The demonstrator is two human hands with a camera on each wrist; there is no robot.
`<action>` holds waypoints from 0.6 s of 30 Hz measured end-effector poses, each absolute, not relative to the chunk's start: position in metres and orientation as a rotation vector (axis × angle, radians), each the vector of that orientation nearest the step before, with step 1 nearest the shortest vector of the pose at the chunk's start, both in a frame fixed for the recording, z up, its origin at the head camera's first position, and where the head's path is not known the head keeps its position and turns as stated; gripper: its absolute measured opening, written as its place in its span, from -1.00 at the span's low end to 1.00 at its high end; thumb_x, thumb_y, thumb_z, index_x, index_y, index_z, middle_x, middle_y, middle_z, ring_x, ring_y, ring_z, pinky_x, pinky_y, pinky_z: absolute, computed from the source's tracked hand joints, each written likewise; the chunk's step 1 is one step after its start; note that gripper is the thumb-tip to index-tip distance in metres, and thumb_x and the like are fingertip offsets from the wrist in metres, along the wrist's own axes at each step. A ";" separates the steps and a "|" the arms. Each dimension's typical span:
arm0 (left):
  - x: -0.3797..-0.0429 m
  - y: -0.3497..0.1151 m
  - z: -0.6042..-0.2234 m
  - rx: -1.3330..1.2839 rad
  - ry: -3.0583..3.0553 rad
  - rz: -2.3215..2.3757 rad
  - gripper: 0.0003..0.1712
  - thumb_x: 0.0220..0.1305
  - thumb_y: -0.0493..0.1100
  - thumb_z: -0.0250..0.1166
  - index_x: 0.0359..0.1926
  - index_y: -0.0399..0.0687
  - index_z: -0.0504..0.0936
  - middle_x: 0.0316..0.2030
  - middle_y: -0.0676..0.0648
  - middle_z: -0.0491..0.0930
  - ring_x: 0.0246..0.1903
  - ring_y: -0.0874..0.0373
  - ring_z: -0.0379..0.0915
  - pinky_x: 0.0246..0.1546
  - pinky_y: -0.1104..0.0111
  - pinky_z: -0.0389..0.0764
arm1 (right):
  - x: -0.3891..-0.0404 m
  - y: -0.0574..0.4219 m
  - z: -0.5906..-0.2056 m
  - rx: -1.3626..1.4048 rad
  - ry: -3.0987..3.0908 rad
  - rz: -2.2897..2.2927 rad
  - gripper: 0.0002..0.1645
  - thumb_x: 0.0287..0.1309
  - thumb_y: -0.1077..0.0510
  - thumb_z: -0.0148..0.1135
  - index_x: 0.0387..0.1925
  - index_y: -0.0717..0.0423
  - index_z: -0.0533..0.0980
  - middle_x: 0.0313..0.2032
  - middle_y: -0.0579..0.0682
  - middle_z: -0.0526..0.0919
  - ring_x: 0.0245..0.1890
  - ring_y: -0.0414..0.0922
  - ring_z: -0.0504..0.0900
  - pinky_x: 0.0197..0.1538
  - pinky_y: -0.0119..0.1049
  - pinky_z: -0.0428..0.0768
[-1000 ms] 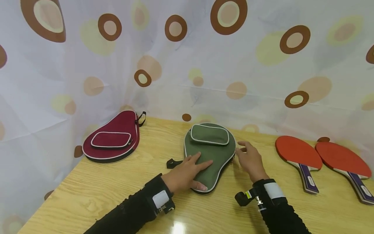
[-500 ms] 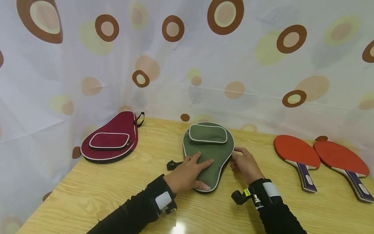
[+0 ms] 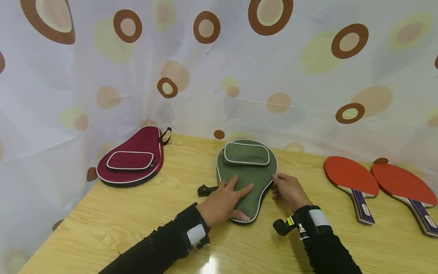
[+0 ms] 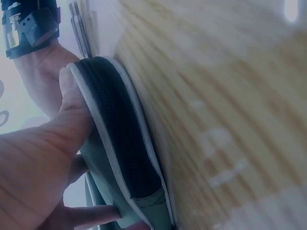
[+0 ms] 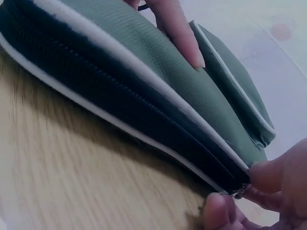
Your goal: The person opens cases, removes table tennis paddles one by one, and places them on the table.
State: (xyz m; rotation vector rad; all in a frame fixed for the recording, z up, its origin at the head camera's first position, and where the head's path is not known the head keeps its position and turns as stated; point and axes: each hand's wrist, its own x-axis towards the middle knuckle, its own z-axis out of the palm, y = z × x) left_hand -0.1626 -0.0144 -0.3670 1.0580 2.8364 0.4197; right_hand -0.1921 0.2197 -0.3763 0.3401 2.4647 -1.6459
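A green table tennis paddle case (image 3: 253,177) with white piping and a front pocket lies flat on the wooden table. My left hand (image 3: 222,201) rests spread on its lower front, the thumb near the narrow end. On the case's right side my right hand (image 3: 289,190) pinches the zipper pull (image 5: 238,192); part of the pull is hidden by the fingers. The dark zipper band (image 5: 120,100) along the side looks closed over the stretch seen in the right wrist view. A black strap loop (image 3: 207,190) sticks out on the left of the case.
A dark red paddle case (image 3: 131,160) lies at the back left near the patterned curtain (image 3: 191,114). Two table tennis paddles, one nearer (image 3: 350,175) and one farther right (image 3: 403,182), lie red side up on the table (image 3: 137,220).
My right hand has come in to the case's right edge, and its fingers have closed on the zipper pull. The left hand stays on the case.
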 end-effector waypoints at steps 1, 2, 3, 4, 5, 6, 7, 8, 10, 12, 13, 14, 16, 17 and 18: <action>-0.163 -0.014 -0.367 1.062 2.845 0.411 -0.03 0.16 0.23 0.36 0.54 0.13 0.24 0.46 -0.40 0.13 0.27 -0.39 0.30 0.07 0.13 0.60 | -0.192 0.220 -0.375 0.329 2.477 -1.625 -0.50 0.59 0.07 -0.15 0.24 0.41 0.36 -0.27 0.13 0.47 -0.34 -0.13 0.53 -0.28 -0.30 0.62; -0.163 -0.013 -0.367 1.063 2.850 0.405 -0.02 0.16 0.22 0.36 0.55 0.13 0.24 0.46 -0.41 0.13 0.26 -0.39 0.31 0.07 0.13 0.60 | -0.191 0.221 -0.374 0.318 2.485 -1.609 -0.51 0.59 0.07 -0.14 0.24 0.41 0.37 -0.25 0.13 0.47 -0.34 -0.13 0.54 -0.27 -0.30 0.62; -0.163 -0.013 -0.367 1.066 2.853 0.403 -0.02 0.15 0.22 0.36 0.55 0.12 0.24 0.46 -0.41 0.13 0.25 -0.39 0.32 0.06 0.14 0.61 | -0.191 0.222 -0.374 0.308 2.483 -1.609 -0.52 0.59 0.08 -0.13 0.22 0.41 0.37 -0.25 0.13 0.47 -0.34 -0.14 0.54 -0.27 -0.30 0.62; -0.163 -0.012 -0.367 1.068 2.855 0.403 -0.02 0.14 0.22 0.36 0.54 0.12 0.24 0.45 -0.41 0.14 0.24 -0.40 0.32 0.05 0.15 0.61 | -0.191 0.222 -0.374 0.304 2.471 -1.621 -0.54 0.58 0.09 -0.11 0.21 0.41 0.38 -0.25 0.13 0.48 -0.35 -0.14 0.55 -0.27 -0.30 0.63; -0.163 -0.012 -0.367 1.067 2.850 0.409 -0.01 0.14 0.22 0.36 0.55 0.12 0.24 0.46 -0.41 0.13 0.24 -0.41 0.32 0.04 0.14 0.61 | -0.191 0.223 -0.373 0.301 2.459 -1.629 -0.57 0.58 0.09 -0.11 0.16 0.40 0.39 -0.26 0.11 0.49 -0.36 -0.15 0.56 -0.27 -0.31 0.62; -0.164 -0.012 -0.368 1.066 2.846 0.412 -0.01 0.13 0.22 0.36 0.55 0.12 0.24 0.46 -0.41 0.13 0.25 -0.42 0.32 0.04 0.14 0.62 | -0.191 0.223 -0.374 0.300 2.439 -1.644 -0.61 0.58 0.10 -0.10 0.10 0.39 0.40 -0.26 0.09 0.49 -0.37 -0.16 0.56 -0.27 -0.32 0.62; -0.164 -0.012 -0.368 1.064 2.840 0.416 -0.01 0.13 0.21 0.37 0.55 0.13 0.24 0.46 -0.40 0.12 0.25 -0.44 0.31 0.05 0.13 0.61 | -0.191 0.224 -0.374 0.296 2.418 -1.665 -0.65 0.58 0.11 -0.10 0.04 0.36 0.40 -0.27 0.08 0.49 -0.38 -0.17 0.57 -0.28 -0.32 0.63; -0.164 -0.012 -0.368 1.061 2.834 0.418 -0.01 0.14 0.21 0.36 0.55 0.13 0.23 0.47 -0.40 0.11 0.26 -0.45 0.30 0.06 0.11 0.61 | -0.191 0.224 -0.375 0.285 2.397 -1.686 -0.69 0.58 0.12 -0.10 -0.03 0.35 0.39 -0.28 0.07 0.49 -0.38 -0.18 0.57 -0.28 -0.33 0.63; -0.165 -0.013 -0.369 1.063 2.827 0.421 -0.01 0.14 0.21 0.37 0.55 0.14 0.23 0.47 -0.39 0.11 0.27 -0.48 0.28 0.08 0.09 0.59 | -0.191 0.226 -0.377 0.262 2.346 -1.729 -0.74 0.57 0.14 -0.11 -0.10 0.31 0.35 -0.31 0.04 0.51 -0.39 -0.20 0.58 -0.27 -0.34 0.63; -0.166 -0.014 -0.369 1.064 2.819 0.428 -0.01 0.15 0.22 0.36 0.55 0.14 0.22 0.47 -0.39 0.10 0.28 -0.48 0.27 0.12 0.06 0.57 | -0.192 0.228 -0.378 0.228 2.292 -1.768 -0.74 0.57 0.17 -0.12 0.02 0.32 0.36 -0.33 0.01 0.51 -0.37 -0.21 0.58 -0.26 -0.36 0.62; -0.166 -0.014 -0.369 1.071 2.816 0.432 -0.01 0.15 0.22 0.36 0.56 0.14 0.21 0.47 -0.40 0.10 0.29 -0.48 0.26 0.15 0.04 0.55 | -0.192 0.230 -0.378 0.211 2.272 -1.780 -0.71 0.57 0.18 -0.13 0.10 0.33 0.35 -0.34 0.01 0.52 -0.37 -0.22 0.59 -0.25 -0.36 0.62; -0.166 -0.014 -0.369 1.079 2.814 0.437 -0.01 0.16 0.22 0.36 0.55 0.12 0.22 0.47 -0.40 0.11 0.29 -0.48 0.26 0.16 0.04 0.54 | -0.192 0.231 -0.379 0.195 2.254 -1.790 -0.67 0.57 0.20 -0.13 0.18 0.35 0.32 -0.35 0.00 0.52 -0.37 -0.22 0.58 -0.24 -0.36 0.62; -0.166 -0.014 -0.369 1.082 2.811 0.450 -0.01 0.16 0.22 0.37 0.55 0.11 0.22 0.47 -0.41 0.11 0.30 -0.47 0.25 0.17 0.02 0.52 | -0.192 0.235 -0.379 0.168 2.229 -1.793 -0.59 0.57 0.22 -0.14 0.29 0.36 0.26 -0.34 -0.01 0.53 -0.35 -0.22 0.58 -0.23 -0.36 0.62; -0.165 -0.014 -0.369 1.086 2.810 0.455 -0.01 0.17 0.22 0.37 0.55 0.10 0.22 0.47 -0.41 0.11 0.31 -0.47 0.24 0.19 0.01 0.51 | -0.192 0.237 -0.379 0.150 2.222 -1.792 -0.56 0.57 0.23 -0.15 0.34 0.37 0.23 -0.33 0.00 0.52 -0.34 -0.21 0.58 -0.23 -0.35 0.62; -0.165 -0.015 -0.368 1.090 2.809 0.460 -0.01 0.17 0.22 0.37 0.55 0.09 0.22 0.47 -0.41 0.11 0.32 -0.46 0.23 0.20 -0.01 0.49 | -0.193 0.239 -0.379 0.136 2.223 -1.788 -0.56 0.57 0.25 -0.16 0.34 0.37 0.23 -0.32 0.01 0.52 -0.34 -0.20 0.57 -0.23 -0.34 0.62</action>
